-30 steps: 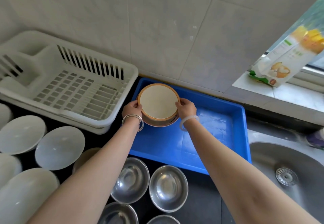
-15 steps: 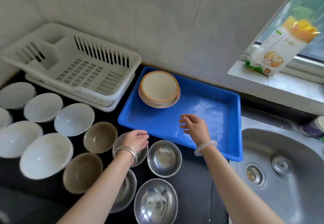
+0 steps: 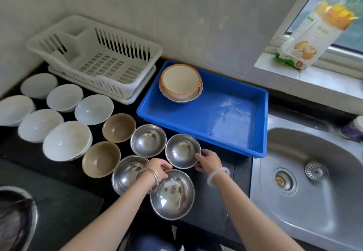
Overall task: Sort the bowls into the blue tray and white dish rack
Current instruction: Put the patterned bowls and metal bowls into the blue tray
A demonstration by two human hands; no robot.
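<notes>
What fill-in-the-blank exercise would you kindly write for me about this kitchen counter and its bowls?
1. The tray holding the stacked cream bowls is coloured ___.
2. The brown bowls number ___.
3. The right hand holds the rim of a steel bowl, one of ___ such bowls grouped there.
4. The white dish rack stands to the ___ of the tray.

Missing words: blue; two; four; left.
</notes>
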